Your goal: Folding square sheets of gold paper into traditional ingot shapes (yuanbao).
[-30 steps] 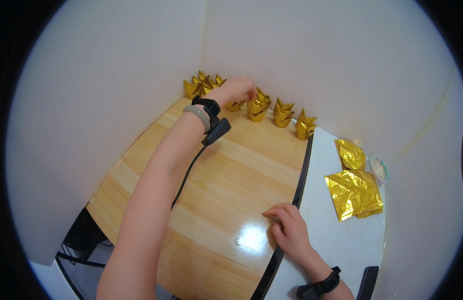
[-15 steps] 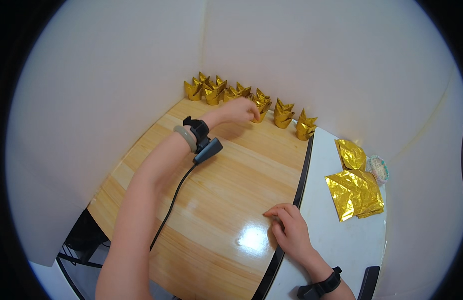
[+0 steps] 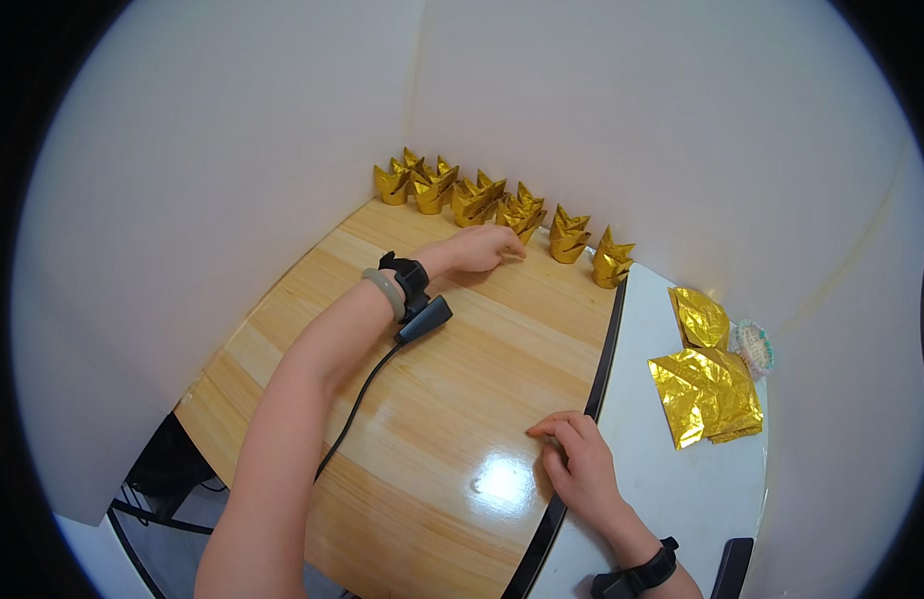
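Note:
Several folded gold foil cups with pointed tips stand upright in a row along the back wall, among them a gold foil cup (image 3: 522,214) near the middle. My left hand (image 3: 482,248) hovers just in front of it, fingers loosely bent and apart, with nothing seen in them. At the row's right end is another gold foil cup (image 3: 612,262). By the wooden table's right edge rests my right hand (image 3: 582,461), fingers loosely curved with a gap beside the thumb, holding nothing. Gold foil sheets (image 3: 705,395) lie stacked to its upper right.
A wooden tabletop (image 3: 432,399) adjoins a white surface (image 3: 632,369), with a black strip between them. A small woven pale ring (image 3: 753,349) sits beside the foil. A black cable (image 3: 364,387) hangs from my left wrist device. White walls enclose the back and sides.
My left hand has drawn back slightly toward me, off the gold foil cup it was at. The cups show more fully. My right hand stays put.

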Tool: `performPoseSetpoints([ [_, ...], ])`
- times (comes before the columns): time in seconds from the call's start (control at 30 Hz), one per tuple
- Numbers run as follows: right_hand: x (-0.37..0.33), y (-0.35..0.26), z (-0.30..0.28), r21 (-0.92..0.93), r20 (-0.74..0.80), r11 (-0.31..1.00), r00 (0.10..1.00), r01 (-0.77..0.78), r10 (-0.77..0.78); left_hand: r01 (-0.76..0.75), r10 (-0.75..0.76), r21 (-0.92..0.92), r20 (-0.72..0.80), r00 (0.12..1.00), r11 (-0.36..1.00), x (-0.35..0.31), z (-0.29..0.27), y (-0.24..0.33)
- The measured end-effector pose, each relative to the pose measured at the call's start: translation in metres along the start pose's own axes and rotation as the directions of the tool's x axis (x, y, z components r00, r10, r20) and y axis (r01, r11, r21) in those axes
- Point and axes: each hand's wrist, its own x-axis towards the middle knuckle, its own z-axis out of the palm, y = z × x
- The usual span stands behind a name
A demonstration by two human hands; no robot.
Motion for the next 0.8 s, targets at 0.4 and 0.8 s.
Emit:
performPoseSetpoints([
  [0.4,0.0,0.009,-0.004,0.117,0.011,0.993,1.0,-0.006,0.005,0.132,-0.072,-0.302,0.202,0.977,0.944,-0.031,0.0,0.034],
  [0.8,-0.003,0.104,-0.085,-0.835,-0.401,0.434,0.914,-0.34,-0.057,-0.082,0.153,-0.189,0.396,0.905,0.978,-0.074,0.005,0.117],
])
